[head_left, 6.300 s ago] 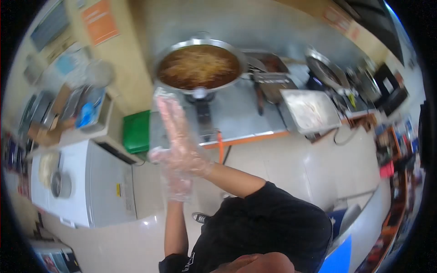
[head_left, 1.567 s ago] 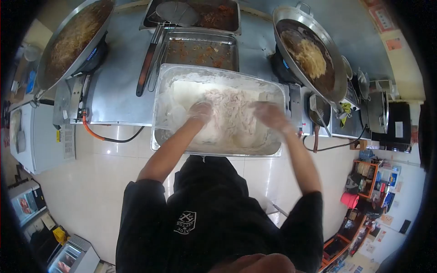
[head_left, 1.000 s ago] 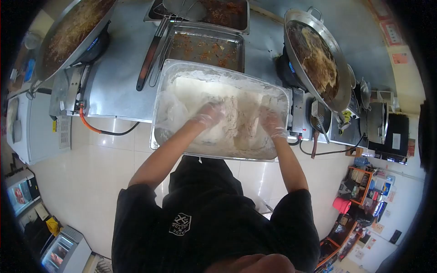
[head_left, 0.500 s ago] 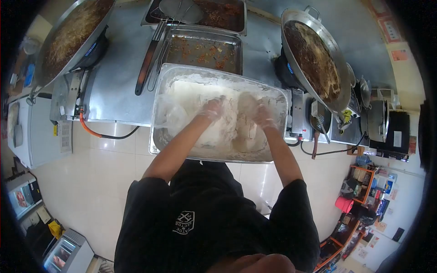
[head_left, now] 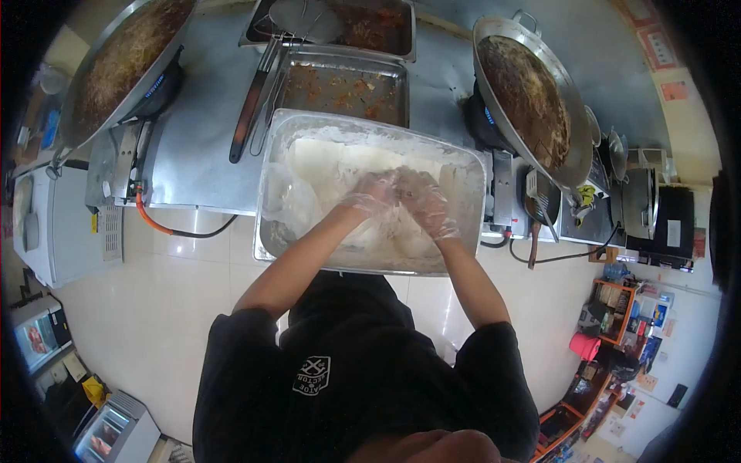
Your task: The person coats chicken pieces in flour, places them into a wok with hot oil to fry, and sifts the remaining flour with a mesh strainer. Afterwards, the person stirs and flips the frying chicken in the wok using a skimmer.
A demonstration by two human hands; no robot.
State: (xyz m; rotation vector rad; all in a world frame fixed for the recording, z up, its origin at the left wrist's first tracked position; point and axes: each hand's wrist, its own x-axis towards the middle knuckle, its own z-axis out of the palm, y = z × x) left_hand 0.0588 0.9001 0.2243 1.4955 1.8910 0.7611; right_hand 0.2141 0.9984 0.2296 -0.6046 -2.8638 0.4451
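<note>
Both hands wear thin clear plastic gloves and meet over the middle of a metal tray (head_left: 359, 261) of white flour (head_left: 312, 157). My left hand (head_left: 374, 193) has its fingers bent and pressed towards the other hand. Opposite it, my right hand (head_left: 423, 202) curls inward, and the fingertips of the two hands touch or nearly touch. Whatever lies between the palms is hidden. Pale, floury material spreads below the hands. A clear plastic bag (head_left: 289, 193) lies at the tray's left side.
Pans of bubbling oil stand on burners at the left (head_left: 127, 69) and right (head_left: 525, 100). Behind the flour tray are a crumb-strewn tray (head_left: 340, 89) and another with a strainer (head_left: 309, 21). A hose (head_left: 185, 231) hangs at the table's front; a small pan (head_left: 540, 197) sits right.
The camera view has turned from the left pan to the flour tray. My hands, apart in the tray a moment ago, have come together at its middle. Foam in the right pan has thinned.
</note>
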